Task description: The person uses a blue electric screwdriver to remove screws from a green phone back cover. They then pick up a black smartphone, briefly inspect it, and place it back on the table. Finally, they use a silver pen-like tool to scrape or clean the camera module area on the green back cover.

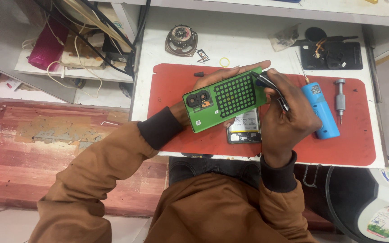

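Note:
My left hand (pixel 212 78) holds a green phone back cover (pixel 223 101) from underneath, inner side up, with a black dotted pad and camera cut-outs showing. My right hand (pixel 289 119) grips metal tweezers (pixel 271 89) whose tips touch the cover's right end. Below the cover, an opened phone body (pixel 245 128) with a white-labelled battery lies on the red work mat (pixel 361 135).
A blue electric screwdriver (pixel 320 108) and a grey precision screwdriver (pixel 340 100) lie on the mat's right side. A round speaker part (pixel 181 39), a yellow ring (pixel 224 62) and a black tray (pixel 332 55) sit at the back. Cables hang on the left shelf.

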